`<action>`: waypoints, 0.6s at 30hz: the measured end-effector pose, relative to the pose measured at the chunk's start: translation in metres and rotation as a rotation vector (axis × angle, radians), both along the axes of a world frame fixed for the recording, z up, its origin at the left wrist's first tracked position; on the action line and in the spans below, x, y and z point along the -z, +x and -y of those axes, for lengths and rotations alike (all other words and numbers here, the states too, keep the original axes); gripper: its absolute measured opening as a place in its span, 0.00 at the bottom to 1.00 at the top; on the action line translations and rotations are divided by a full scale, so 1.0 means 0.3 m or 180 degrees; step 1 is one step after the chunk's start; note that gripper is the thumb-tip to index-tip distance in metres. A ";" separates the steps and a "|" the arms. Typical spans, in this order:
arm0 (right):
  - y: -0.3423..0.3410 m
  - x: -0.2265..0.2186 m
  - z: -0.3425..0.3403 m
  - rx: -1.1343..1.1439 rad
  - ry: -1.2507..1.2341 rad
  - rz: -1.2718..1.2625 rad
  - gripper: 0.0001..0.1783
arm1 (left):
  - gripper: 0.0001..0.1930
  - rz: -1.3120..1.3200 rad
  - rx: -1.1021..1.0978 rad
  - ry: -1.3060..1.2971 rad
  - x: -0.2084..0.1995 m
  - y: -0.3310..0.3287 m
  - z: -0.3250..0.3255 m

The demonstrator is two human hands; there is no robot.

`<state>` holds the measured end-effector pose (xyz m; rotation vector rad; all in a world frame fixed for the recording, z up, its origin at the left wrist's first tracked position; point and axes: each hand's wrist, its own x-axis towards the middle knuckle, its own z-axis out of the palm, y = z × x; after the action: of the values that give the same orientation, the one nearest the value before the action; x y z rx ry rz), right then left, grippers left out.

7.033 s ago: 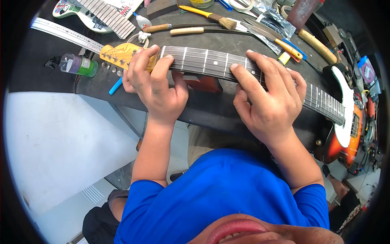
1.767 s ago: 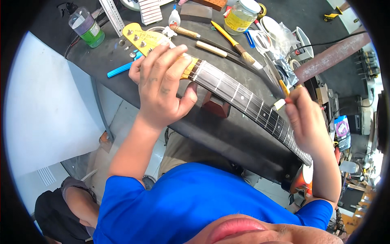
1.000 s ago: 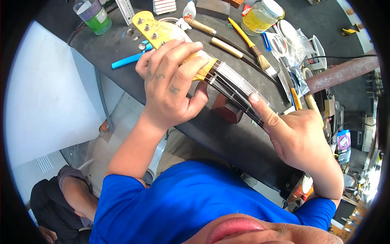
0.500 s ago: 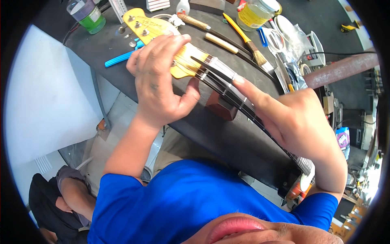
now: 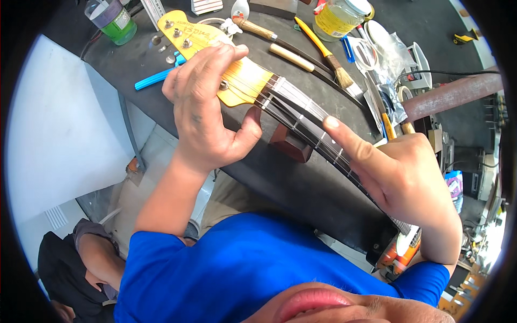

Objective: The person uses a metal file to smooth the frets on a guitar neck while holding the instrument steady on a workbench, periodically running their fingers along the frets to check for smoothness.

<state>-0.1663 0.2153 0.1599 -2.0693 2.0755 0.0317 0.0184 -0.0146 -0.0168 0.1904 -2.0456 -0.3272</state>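
Note:
A stringed electric guitar lies across the bench, its yellow headstock (image 5: 188,32) at the upper left and its dark fretboard (image 5: 315,141) running to the lower right. My left hand (image 5: 202,102) is closed around the headstock, thumb on the near side by the nut. A thin dark strip (image 5: 293,105) lies lengthwise on the fretboard among the strings; its exact kind is unclear. The index finger of my right hand (image 5: 396,167) stretches along the strip, while the other fingers curl below and hide its far end. Under the neck sits a brown block (image 5: 291,142).
Behind the neck lie a yellow-handled brush (image 5: 336,70), a wooden-handled tool (image 5: 256,28) and a blue tool (image 5: 156,79). A jar (image 5: 339,20) and a green bottle (image 5: 116,24) stand at the back. Another person (image 5: 89,258) is at the lower left.
My right hand has slid along the neck toward the body, and the dark strip's tip has drawn back from the headstock. The headstock and my left hand have shifted slightly left.

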 end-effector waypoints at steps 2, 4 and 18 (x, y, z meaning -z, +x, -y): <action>0.014 0.015 0.032 -0.0119 -0.0232 -0.0027 0.43 | 0.48 -0.0122 -0.0068 -0.0026 0.009 -0.018 0.005; 0.012 0.033 0.056 -0.0205 -0.0369 0.0040 0.44 | 0.47 -0.0215 -0.0176 -0.0089 0.018 -0.021 0.018; 0.000 0.009 0.003 -0.0039 -0.0089 0.0030 0.45 | 0.50 0.0060 -0.0030 -0.0027 -0.005 -0.001 -0.001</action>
<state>-0.1664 0.2145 0.1573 -2.0943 2.0694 -0.0054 0.0180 -0.0143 -0.0153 0.1985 -2.0639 -0.3119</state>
